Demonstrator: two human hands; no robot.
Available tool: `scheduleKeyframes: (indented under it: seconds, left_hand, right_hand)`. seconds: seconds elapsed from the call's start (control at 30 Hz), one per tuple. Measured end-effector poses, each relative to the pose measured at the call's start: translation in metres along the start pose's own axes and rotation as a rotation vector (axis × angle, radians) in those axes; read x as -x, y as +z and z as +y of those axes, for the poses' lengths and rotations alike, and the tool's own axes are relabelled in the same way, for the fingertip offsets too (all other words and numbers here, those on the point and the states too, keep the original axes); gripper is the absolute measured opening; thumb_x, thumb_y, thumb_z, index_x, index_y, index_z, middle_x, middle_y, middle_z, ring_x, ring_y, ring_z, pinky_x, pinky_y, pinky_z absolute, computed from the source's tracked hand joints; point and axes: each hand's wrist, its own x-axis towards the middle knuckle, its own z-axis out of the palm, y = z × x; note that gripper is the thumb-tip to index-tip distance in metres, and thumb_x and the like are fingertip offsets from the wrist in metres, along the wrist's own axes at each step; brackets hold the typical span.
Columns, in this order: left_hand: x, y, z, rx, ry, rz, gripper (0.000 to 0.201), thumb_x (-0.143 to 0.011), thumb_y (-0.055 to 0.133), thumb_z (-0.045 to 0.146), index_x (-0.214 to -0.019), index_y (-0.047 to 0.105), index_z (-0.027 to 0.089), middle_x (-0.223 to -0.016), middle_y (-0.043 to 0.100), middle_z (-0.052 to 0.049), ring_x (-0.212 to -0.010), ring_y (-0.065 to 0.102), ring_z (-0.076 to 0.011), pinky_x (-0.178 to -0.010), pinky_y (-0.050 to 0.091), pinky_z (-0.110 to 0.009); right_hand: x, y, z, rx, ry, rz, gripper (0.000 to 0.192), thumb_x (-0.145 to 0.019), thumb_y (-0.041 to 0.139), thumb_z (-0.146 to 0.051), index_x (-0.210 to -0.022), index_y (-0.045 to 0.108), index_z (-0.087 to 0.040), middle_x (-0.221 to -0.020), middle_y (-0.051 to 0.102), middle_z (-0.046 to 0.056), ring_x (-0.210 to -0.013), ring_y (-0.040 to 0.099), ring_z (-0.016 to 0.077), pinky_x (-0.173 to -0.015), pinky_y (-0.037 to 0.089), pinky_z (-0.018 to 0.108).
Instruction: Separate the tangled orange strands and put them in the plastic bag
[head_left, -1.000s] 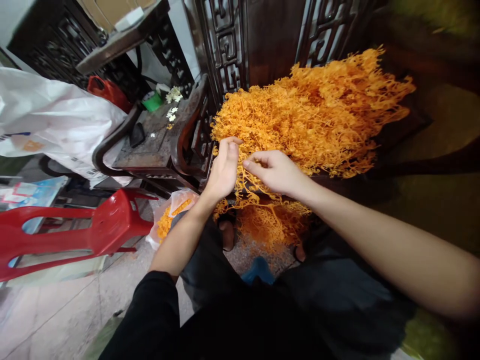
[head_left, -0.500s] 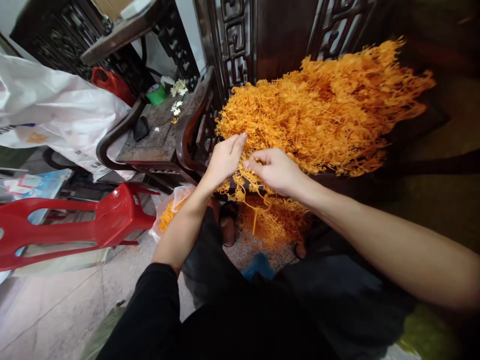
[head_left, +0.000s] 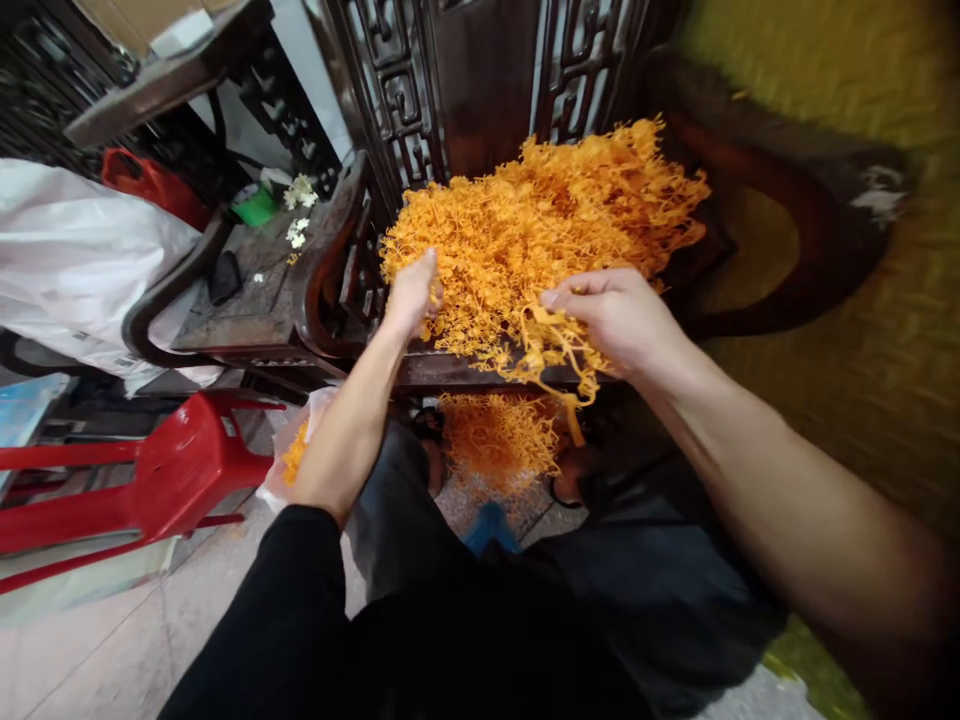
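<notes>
Separating a sprig from the heap goes best with the two hands working against each other. The right hand (head_left: 626,320) has its fingers closed on a loose orange sprig (head_left: 559,350) that hangs over the near edge of the dark wooden seat (head_left: 450,368). The left hand (head_left: 411,295) presses into the left flank of the orange pile (head_left: 540,235), fingers curled among the strands; whether they grip anything I cannot tell. A slow, steady pull toward the near side, with the left hand pinning the mass, should keep strands from snapping or dragging more off onto the floor, where a smaller orange clump (head_left: 495,440) lies below.
</notes>
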Motion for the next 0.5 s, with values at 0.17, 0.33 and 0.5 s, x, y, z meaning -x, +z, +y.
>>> scheduleKeyframes:
  seconds: [0.17,0.33,0.5]
  left_hand:
    - [0.003,0.014,-0.004,0.404,-0.371,-0.235,0.057,-0.11,0.039,0.062,-0.072,0.044,0.02,-0.054,0.036,0.007,-0.037,0.026,-0.0039,-0.039,0.02,-0.02]
    - [-0.003,0.017,0.005,0.633,-0.486,-0.165,0.057,-0.108,0.033,0.068,-0.081,0.046,0.02,-0.062,0.045,0.005,-0.039,0.031,-0.0044,-0.04,0.026,-0.022]
    - [-0.013,0.018,0.009,0.776,-0.47,0.001,0.059,-0.099,0.044,0.079,-0.097,0.049,0.021,-0.077,0.051,-0.001,-0.058,0.055,-0.0111,-0.049,0.047,-0.022]
  right_hand:
    - [-0.006,0.001,0.014,-0.081,-0.068,-0.065,0.05,-0.079,0.083,-0.058,-0.061,0.056,-0.02,-0.056,0.037,-0.003,-0.054,0.03,0.0097,-0.055,0.019,0.03]
    - [-0.018,0.005,0.017,-0.138,-0.036,-0.001,0.04,-0.088,0.076,-0.041,-0.063,0.054,-0.021,-0.058,0.039,-0.002,-0.054,0.032,0.0099,-0.054,0.022,0.029]
    - [-0.026,0.008,0.009,-0.124,-0.036,0.048,0.038,-0.092,0.07,-0.031,-0.062,0.05,-0.021,-0.056,0.036,-0.003,-0.052,0.029,0.01,-0.051,0.019,0.029]
